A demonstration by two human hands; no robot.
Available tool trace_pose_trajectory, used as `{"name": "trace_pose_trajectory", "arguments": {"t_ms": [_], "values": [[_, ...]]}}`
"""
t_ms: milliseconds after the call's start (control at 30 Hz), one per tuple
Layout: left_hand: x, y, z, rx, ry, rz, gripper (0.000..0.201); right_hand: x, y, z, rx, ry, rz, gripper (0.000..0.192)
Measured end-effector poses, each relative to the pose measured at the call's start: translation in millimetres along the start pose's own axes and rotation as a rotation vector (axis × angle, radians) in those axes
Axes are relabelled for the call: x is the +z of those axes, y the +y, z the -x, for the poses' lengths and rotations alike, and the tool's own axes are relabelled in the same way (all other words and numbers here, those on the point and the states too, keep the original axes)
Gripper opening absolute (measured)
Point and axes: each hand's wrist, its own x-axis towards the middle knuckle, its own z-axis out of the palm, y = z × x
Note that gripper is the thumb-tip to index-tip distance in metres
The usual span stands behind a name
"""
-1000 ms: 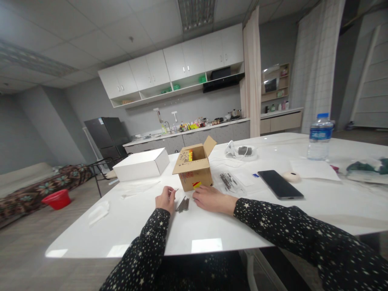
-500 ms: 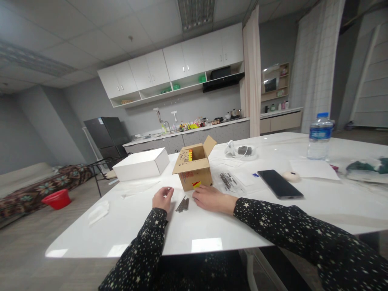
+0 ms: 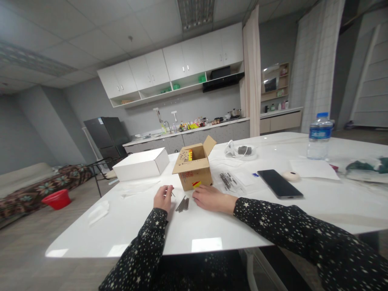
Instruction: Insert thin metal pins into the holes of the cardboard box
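Observation:
My left hand (image 3: 163, 199) is raised a little above the white table (image 3: 212, 226) and pinches a thin dark nail between its fingertips. Just right of it a small pile of dark nails (image 3: 182, 204) lies on the table. My right hand (image 3: 209, 198) rests flat, palm down, beside that pile and right in front of an open brown cardboard box (image 3: 194, 167). A clear bag with more nails (image 3: 228, 180) lies to the right of the box.
A closed white box (image 3: 142, 163) stands at the back left. A black phone (image 3: 279, 184), a round pale object (image 3: 291, 176), a sheet of paper (image 3: 313, 169) and a water bottle (image 3: 319, 136) are on the right. A kitchen counter runs along the far wall.
My left hand turned the nail in its fingers: it pointed up to the right, then was hidden, and now points right. My right hand has stayed still.

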Motion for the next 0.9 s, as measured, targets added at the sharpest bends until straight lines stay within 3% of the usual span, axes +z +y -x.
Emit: {"name": "trace_pose_trajectory", "arguments": {"t_ms": [100,300,900], "values": [[0.8,5.8,3.1,-0.02,-0.048,0.03,0.04,-0.4,-0.2,-0.4,0.001,0.0,0.001,0.029],[5.3,9.2,7.0,-0.019,-0.027,0.027,0.041,0.1,-0.1,-0.6,0.005,0.003,-0.012,0.029],[11.4,-6.8,6.1,0.009,-0.127,-0.066,0.042,-1.9,-2.1,-1.8,0.008,-0.01,-0.029,0.026]]}}
